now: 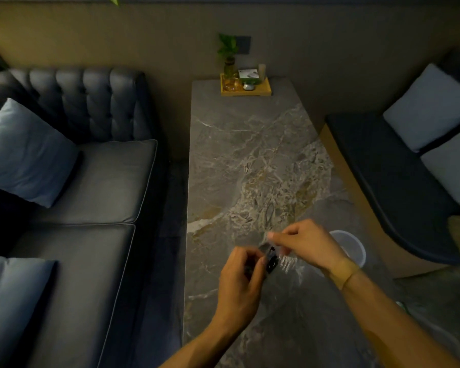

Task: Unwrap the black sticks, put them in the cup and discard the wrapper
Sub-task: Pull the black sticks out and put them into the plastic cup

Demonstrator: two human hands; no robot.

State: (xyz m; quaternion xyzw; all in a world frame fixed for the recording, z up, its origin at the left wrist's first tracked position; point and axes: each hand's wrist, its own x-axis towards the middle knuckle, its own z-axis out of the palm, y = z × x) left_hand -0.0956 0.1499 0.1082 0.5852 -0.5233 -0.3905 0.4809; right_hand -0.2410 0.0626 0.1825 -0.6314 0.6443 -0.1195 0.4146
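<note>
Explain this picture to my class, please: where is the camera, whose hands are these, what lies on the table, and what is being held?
There is no machine here. The one picture comes from a wide camera worn on a person's head, looking forward and down, so the arms reach in from the bottom edge.

The left hand has its grip closed on a small bundle of black sticks. The right hand pinches the clear wrapper beside the bundle, apparently peeling it off.

Both hands hover over a long marble table. A clear plastic cup shows just behind the right wrist. At the far end stands a yellow tray with a plant in a bottle. A sofa sits to the left.
</note>
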